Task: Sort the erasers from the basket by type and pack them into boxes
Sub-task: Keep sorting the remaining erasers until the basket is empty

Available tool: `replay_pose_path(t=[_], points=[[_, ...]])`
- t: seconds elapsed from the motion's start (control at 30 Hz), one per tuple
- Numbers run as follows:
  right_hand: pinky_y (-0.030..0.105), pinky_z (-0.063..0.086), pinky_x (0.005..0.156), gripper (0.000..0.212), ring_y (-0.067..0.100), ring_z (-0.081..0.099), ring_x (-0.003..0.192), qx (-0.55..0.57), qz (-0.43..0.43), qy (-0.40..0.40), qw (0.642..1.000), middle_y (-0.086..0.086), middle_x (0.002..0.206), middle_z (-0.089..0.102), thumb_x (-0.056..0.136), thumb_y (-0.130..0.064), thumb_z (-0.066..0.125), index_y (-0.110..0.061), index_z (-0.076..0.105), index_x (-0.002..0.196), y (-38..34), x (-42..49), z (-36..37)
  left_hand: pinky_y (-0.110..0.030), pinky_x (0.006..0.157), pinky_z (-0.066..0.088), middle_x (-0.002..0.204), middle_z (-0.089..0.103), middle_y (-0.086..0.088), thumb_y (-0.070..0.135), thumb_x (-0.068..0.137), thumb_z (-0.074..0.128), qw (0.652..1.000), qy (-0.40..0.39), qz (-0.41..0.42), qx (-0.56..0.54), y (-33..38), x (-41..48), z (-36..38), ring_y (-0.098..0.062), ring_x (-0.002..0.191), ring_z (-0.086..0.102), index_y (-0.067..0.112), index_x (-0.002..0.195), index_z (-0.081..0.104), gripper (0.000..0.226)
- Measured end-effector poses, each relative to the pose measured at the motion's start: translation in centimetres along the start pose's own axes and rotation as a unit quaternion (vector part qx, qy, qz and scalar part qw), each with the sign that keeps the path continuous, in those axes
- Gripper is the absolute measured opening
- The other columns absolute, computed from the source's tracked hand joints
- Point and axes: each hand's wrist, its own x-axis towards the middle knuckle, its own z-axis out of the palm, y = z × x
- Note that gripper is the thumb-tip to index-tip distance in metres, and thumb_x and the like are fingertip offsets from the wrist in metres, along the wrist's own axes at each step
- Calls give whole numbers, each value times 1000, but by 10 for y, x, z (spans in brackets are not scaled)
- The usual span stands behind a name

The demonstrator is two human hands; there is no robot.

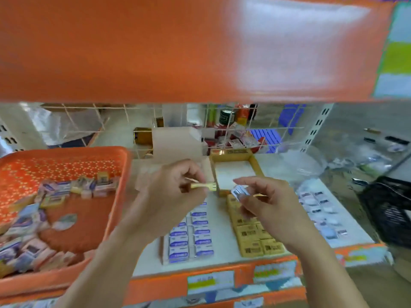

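An orange basket (120,165) at the left holds a heap of mixed erasers (44,210) in blue-white and yellow wrappers. My left hand (175,192) pinches a yellow eraser (203,186) above the shelf. My right hand (266,203) holds a blue-white eraser (239,192) beside it. Below the hands lie rows of blue-white erasers (191,241) and rows of yellow erasers (255,238). An open cardboard box (235,156) with a white inside stands just behind the hands. The picture is blurred.
An orange shelf board (178,52) hangs overhead. A wire grid (222,130) backs the shelf, with bottles behind it. Wrapped erasers in clear plastic (320,210) lie at the right, near a black basket (387,210). Price labels (211,283) line the front edge.
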Motion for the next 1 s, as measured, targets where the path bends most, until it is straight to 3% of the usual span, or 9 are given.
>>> replay_pose_path(t=[0.07,0.17,0.27,0.33,0.47,0.57,0.73,0.87,1.0], points=[[36,54,63,37,16,68,58,-4,29,15,999,7,81,57,81,4,68,-31,68,93,8,-5,-20,-51,77,55,82,71,0,23,69,63,1000,-14,5,2,5,7,21,-25,79,67,28,85,62,16],[37,56,68,39,24,69,66,-49,46,29,997,7,83,65,74,0,76,-32,68,95,18,-9,-44,-49,75,56,85,71,7,19,74,69,999,-40,1,9,5,14,49,-17,79,68,32,86,62,19],[30,54,62,32,18,66,57,-35,73,20,996,12,74,67,79,-1,73,-24,66,100,25,-9,-60,-35,82,55,93,68,20,16,80,71,996,-70,-13,52,-4,14,74,5,91,63,43,88,59,31],[36,54,66,27,16,64,57,-44,78,5,996,5,65,67,81,-3,70,-24,69,99,32,-9,-67,-24,81,54,92,64,27,16,79,73,994,-80,-21,67,-8,12,87,9,93,60,48,87,58,36],[44,57,71,28,24,65,65,-59,87,-10,994,4,71,68,79,-9,70,-27,70,101,42,-9,-76,0,75,38,91,57,28,16,78,76,989,-88,-13,114,-14,-1,108,22,96,48,44,85,52,38],[40,57,68,26,22,65,66,-60,78,-22,995,5,76,67,79,-8,70,-28,71,96,47,-5,-77,4,75,33,96,52,32,21,81,73,984,-103,-13,146,-16,-12,113,31,98,38,47,88,44,40],[31,56,69,27,14,65,69,-63,65,-50,995,-2,79,69,79,-8,70,-31,69,94,50,-1,-73,4,81,33,104,53,32,27,82,72,977,-104,-13,185,-20,-21,115,30,104,38,55,91,40,43],[36,57,72,26,15,65,73,-73,46,-72,994,-4,81,69,78,-11,71,-34,69,89,54,-1,-70,5,79,31,101,45,38,31,86,68,972,-95,-3,215,-17,-29,114,30,102,36,54,93,41,36],[40,57,73,28,17,65,73,-67,39,-75,994,-4,80,68,77,-10,70,-35,69,90,56,-2,-65,-4,83,39,105,42,35,22,87,64,978,-75,8,194,-18,-32,115,16,102,44,58,104,44,45]])
